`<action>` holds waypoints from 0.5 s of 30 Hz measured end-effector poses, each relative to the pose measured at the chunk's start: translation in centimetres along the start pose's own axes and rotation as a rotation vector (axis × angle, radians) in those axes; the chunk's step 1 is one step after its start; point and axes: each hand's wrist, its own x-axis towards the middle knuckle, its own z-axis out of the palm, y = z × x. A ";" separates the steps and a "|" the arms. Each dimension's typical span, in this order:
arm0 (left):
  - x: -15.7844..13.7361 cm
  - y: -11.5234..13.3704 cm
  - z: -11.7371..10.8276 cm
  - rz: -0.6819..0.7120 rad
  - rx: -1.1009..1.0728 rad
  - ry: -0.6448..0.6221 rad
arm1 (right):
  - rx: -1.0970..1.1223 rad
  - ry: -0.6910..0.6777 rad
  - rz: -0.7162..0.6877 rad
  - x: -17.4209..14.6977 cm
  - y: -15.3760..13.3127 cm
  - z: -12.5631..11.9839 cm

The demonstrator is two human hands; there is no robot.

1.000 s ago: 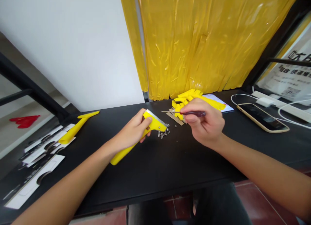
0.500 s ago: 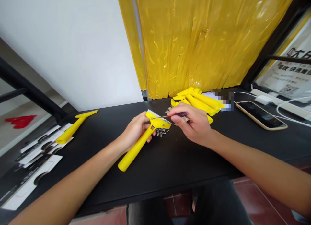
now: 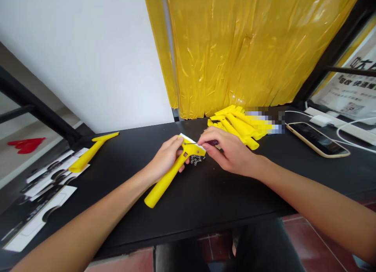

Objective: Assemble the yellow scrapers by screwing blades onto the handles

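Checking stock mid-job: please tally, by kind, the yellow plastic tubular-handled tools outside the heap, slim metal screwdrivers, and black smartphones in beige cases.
Yellow plastic tubular-handled tools: 2, one held, one lying at left
Slim dark-handled metal screwdriver: 1
Black smartphone in beige case: 1
Total: 4

Left grip (image 3: 164, 158) wrapped around the yellow tool (image 3: 161, 189), handle angled toward the near edge; right grip (image 3: 232, 151) pinching the screwdriver (image 3: 213, 142), tip right at that yellow head! Small metal pieces (image 3: 195, 161) just beside, on the black counter (image 3: 223, 201), yellow parts (image 3: 236, 123) heaped behind, phone (image 3: 317, 139) off right!
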 end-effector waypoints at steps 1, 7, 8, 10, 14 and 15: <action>0.0 -0.1 0.1 -0.011 0.007 0.002 | 0.016 -0.051 -0.005 0.1 0.0 -0.1; 0.1 -1.0 0.3 -0.118 -0.071 -0.067 | 0.038 -0.293 -0.002 0.6 -0.4 -1.8; 0.3 -1.1 0.2 -0.135 -0.087 -0.080 | 0.036 -0.329 -0.006 0.7 -0.5 -2.1; 0.5 -1.2 0.0 -0.155 -0.130 -0.094 | 0.041 -0.394 -0.018 0.7 -0.5 -2.5; 0.8 -1.2 -0.4 -0.143 -0.143 -0.099 | 0.018 -0.346 0.062 0.5 -0.2 -2.1; 0.7 -1.2 -0.4 -0.137 -0.122 -0.104 | 0.001 -0.292 0.105 0.4 -0.2 -1.8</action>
